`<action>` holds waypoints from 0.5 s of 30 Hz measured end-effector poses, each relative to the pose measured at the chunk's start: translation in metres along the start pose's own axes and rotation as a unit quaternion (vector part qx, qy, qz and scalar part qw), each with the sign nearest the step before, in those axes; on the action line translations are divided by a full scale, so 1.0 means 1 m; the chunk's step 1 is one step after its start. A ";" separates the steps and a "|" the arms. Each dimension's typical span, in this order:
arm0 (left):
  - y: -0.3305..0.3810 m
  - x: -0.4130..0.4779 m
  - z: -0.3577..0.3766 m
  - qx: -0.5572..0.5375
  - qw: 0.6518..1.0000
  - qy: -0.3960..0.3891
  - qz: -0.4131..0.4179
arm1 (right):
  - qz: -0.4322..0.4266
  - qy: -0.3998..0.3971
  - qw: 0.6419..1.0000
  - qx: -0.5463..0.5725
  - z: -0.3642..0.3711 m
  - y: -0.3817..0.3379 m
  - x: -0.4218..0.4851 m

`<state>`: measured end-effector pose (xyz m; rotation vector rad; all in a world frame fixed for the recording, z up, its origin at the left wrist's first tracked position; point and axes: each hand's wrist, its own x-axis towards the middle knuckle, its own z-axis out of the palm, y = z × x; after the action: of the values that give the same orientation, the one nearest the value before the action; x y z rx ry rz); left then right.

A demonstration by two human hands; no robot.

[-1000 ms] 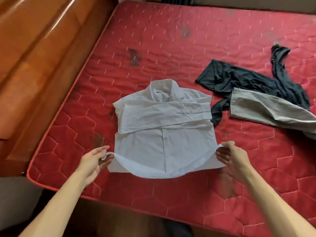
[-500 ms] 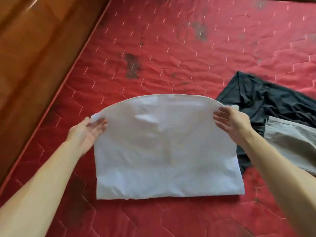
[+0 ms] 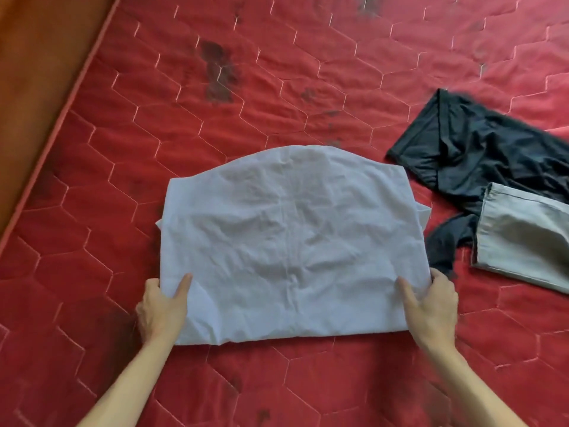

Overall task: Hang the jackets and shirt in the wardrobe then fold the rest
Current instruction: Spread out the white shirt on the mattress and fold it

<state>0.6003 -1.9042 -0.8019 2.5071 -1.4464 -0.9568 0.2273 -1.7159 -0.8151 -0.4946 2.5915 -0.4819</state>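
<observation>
white shirt, curved hem pointing away, long axis left-right

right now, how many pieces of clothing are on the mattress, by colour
White: 1, the white shirt, gripped at its near corners by the left hand and the right hand
Dark: 1, the dark garment, crumpled, apparently one piece
Grey: 1, the grey garment, lying partly over the dark one
Total: 3
</observation>
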 end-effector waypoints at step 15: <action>-0.074 -0.014 -0.040 0.060 0.991 -0.112 0.040 | 0.109 -0.037 0.990 0.079 -0.033 0.053 -0.042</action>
<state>0.6729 -1.8618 -0.7913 2.4645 -1.7029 -1.2040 0.2324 -1.6438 -0.7937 -0.1700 2.4739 -0.5745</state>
